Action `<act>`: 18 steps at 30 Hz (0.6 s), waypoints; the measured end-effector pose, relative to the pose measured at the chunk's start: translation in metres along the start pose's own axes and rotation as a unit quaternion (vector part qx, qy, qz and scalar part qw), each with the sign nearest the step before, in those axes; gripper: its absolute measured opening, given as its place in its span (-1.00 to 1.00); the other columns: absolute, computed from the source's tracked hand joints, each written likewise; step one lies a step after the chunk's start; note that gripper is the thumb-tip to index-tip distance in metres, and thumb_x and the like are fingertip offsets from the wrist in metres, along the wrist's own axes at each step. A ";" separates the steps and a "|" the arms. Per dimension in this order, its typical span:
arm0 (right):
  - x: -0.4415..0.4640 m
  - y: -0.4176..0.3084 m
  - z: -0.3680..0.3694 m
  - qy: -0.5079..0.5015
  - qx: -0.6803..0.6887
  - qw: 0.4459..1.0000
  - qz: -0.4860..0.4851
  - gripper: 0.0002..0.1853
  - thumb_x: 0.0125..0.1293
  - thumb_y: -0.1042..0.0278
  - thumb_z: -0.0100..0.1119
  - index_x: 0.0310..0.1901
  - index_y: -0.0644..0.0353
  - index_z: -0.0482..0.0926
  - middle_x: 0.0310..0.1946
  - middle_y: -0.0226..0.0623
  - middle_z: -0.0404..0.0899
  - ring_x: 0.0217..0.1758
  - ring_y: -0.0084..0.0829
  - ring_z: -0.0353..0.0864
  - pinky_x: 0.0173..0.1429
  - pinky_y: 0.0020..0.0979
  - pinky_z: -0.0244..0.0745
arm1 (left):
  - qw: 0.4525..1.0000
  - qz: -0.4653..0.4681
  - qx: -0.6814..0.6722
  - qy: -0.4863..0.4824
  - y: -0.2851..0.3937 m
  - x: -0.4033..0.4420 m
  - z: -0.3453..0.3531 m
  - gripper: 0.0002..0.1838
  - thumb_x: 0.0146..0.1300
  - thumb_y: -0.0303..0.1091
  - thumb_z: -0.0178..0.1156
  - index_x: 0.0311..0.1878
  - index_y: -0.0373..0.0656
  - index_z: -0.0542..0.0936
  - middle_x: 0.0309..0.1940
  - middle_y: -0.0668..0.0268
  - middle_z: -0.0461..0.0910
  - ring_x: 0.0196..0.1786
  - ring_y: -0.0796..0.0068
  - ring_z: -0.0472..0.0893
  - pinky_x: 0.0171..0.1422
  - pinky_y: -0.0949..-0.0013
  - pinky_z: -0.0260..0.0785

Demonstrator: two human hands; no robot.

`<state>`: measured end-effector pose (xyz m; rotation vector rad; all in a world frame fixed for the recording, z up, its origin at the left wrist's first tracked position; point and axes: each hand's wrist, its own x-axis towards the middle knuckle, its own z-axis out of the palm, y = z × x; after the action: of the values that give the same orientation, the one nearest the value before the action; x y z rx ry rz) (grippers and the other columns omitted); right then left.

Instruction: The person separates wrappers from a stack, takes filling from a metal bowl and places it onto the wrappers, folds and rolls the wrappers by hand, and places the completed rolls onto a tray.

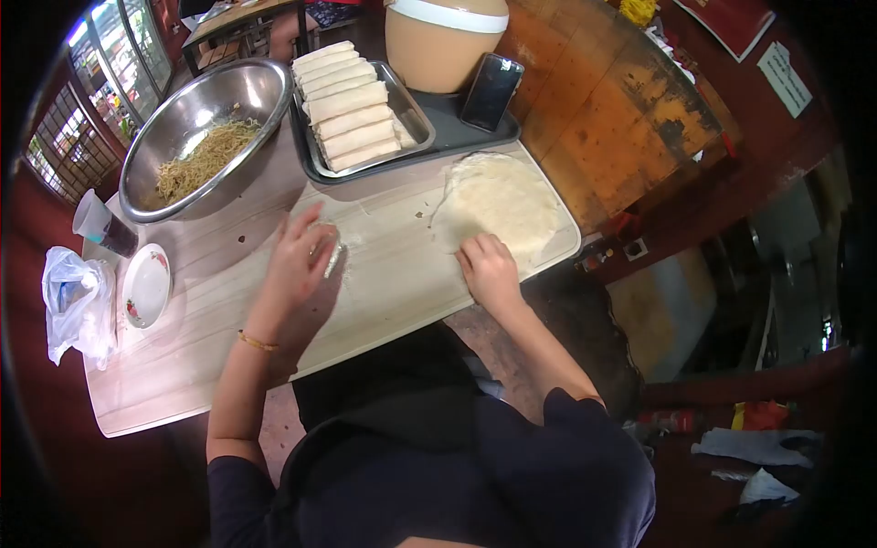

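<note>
A round stack of thin, pale spring roll wrappers (501, 203) lies flat at the right end of the table. My right hand (491, 268) is at its near edge, fingers curled and pinched on a wrapper; the fingertips are partly hidden. My left hand (300, 258) hovers over the middle of the table, its fingers apart and holding nothing that I can see. A small shiny, whitish patch (340, 259) shows beside its fingers, too blurred to name. Rolled spring rolls (352, 114) lie in rows in a metal tray (422, 130) beyond my hands.
A large steel bowl (144, 183) of noodle-like filling (206, 160) stands at the back left. Near it are a plastic cup (105, 224), an oval plate (147, 286) and a plastic bag (78, 306). A phone (492, 91) leans against a tan bucket (443, 50) on a dark tray (448, 142).
</note>
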<state>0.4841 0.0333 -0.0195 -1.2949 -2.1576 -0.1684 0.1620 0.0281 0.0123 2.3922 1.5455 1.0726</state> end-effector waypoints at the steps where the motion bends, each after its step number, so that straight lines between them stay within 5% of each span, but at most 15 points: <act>1: -0.001 -0.003 0.002 -0.002 0.004 1.000 -0.012 -0.83 0.11 0.39 0.31 -0.32 0.22 0.52 -0.32 -0.20 0.52 -0.16 -0.14 0.54 -0.10 -0.15 0.48 | 0.994 -0.024 -0.094 -0.056 0.008 0.000 0.003 -0.79 0.24 -0.42 0.22 -0.06 -0.22 0.62 0.22 0.04 0.49 0.28 0.01 0.46 0.41 0.14 0.26; 3: 0.001 -0.009 -0.003 0.013 0.040 0.999 -0.025 -0.86 0.13 0.41 0.29 -0.35 0.21 0.51 -0.36 -0.17 0.50 -0.20 -0.09 0.54 -0.16 -0.14 0.46 | 0.988 0.002 -0.106 -0.111 0.017 0.001 0.008 -0.66 0.20 -0.42 0.26 0.07 -0.21 0.57 0.26 0.01 0.43 0.27 -0.05 0.45 0.41 0.13 0.25; 6: 0.016 -0.028 -0.036 -0.127 0.217 0.968 -0.030 -0.87 0.23 0.39 0.28 -0.30 0.23 0.54 -0.39 -0.29 0.53 -0.27 -0.30 0.58 -0.20 -0.31 0.46 | 0.977 0.064 -0.133 -0.153 0.045 0.008 0.009 -0.27 0.11 -0.40 0.37 0.37 -0.25 0.33 0.38 -0.02 0.29 0.23 0.01 0.51 0.32 0.18 0.36; 7: 0.027 -0.034 -0.053 -0.179 0.364 0.914 0.025 -0.89 0.28 0.40 0.26 -0.26 0.23 0.55 -0.37 -0.36 0.55 -0.27 -0.42 0.57 -0.16 -0.39 0.46 | 0.978 0.056 -0.131 -0.154 0.044 0.009 0.012 -0.27 0.11 -0.40 0.37 0.37 -0.25 0.33 0.38 -0.02 0.29 0.23 0.01 0.51 0.32 0.18 0.36; 9: 0.042 -0.030 -0.066 -0.238 0.566 0.781 0.114 -0.86 0.41 0.32 0.20 -0.17 0.22 0.58 -0.30 -0.49 0.58 -0.20 -0.66 0.53 -0.11 -0.53 0.44 | 0.907 -0.088 -0.354 -0.209 0.031 0.008 0.022 -0.26 0.13 -0.35 0.40 0.37 -0.28 0.33 0.33 0.06 0.39 0.25 0.19 0.51 0.34 0.24 0.34; 10: 0.048 -0.023 -0.066 -0.213 0.606 0.753 0.145 -0.83 0.41 0.28 0.20 -0.14 0.21 0.58 -0.30 -0.47 0.58 -0.20 -0.67 0.53 -0.11 -0.54 0.44 | 0.878 -0.149 -0.403 -0.213 0.025 0.007 0.022 -0.40 0.21 -0.32 0.37 0.28 -0.27 0.43 0.14 0.19 0.56 0.13 0.43 0.56 0.23 0.33 0.40; 12: 0.061 -0.021 -0.061 -0.193 0.646 0.718 0.172 -0.79 0.42 0.24 0.19 -0.10 0.21 0.58 -0.29 -0.45 0.58 -0.20 -0.68 0.53 -0.11 -0.55 0.45 | 0.831 -0.188 -0.489 -0.189 0.015 0.006 0.007 -0.50 0.24 -0.33 0.35 0.22 -0.25 0.48 0.04 0.27 0.60 0.06 0.52 0.58 0.16 0.39 0.42; 14: 0.073 -0.026 -0.056 -0.144 0.693 0.582 0.399 -0.70 0.41 0.16 0.19 -0.01 0.22 0.55 -0.29 -0.46 0.58 -0.16 -0.66 0.56 -0.12 -0.56 0.48 | 0.766 -0.259 -0.573 -0.132 0.023 0.004 -0.016 -0.72 0.30 -0.36 0.29 0.04 -0.21 0.58 -0.15 0.43 0.66 -0.14 0.74 0.58 -0.06 0.56 0.43; 17: 0.073 -0.010 0.001 -0.297 0.693 0.572 0.324 -0.69 0.42 0.16 0.18 0.02 0.21 0.53 -0.24 -0.43 0.61 -0.25 -0.59 0.61 -0.14 -0.50 0.56 | 0.799 -0.308 -0.504 -0.112 0.005 -0.009 -0.036 -0.71 0.31 -0.36 0.28 0.06 -0.21 0.58 -0.16 0.45 0.66 -0.17 0.74 0.59 -0.10 0.59 0.43; 18: 0.073 -0.023 0.009 -0.304 0.613 0.663 0.303 -0.73 0.38 0.24 0.23 -0.01 0.22 0.56 -0.29 -0.43 0.62 -0.30 -0.61 0.61 -0.25 -0.52 0.55 | 0.826 -0.325 -0.443 -0.127 -0.006 -0.017 -0.043 -0.72 0.32 -0.37 0.27 0.06 -0.21 0.57 -0.15 0.43 0.66 -0.20 0.75 0.58 -0.13 0.59 0.43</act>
<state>0.4361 0.0802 0.0190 -1.0851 -1.4097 1.8782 0.1271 0.0052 0.0336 1.1909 1.2029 0.9399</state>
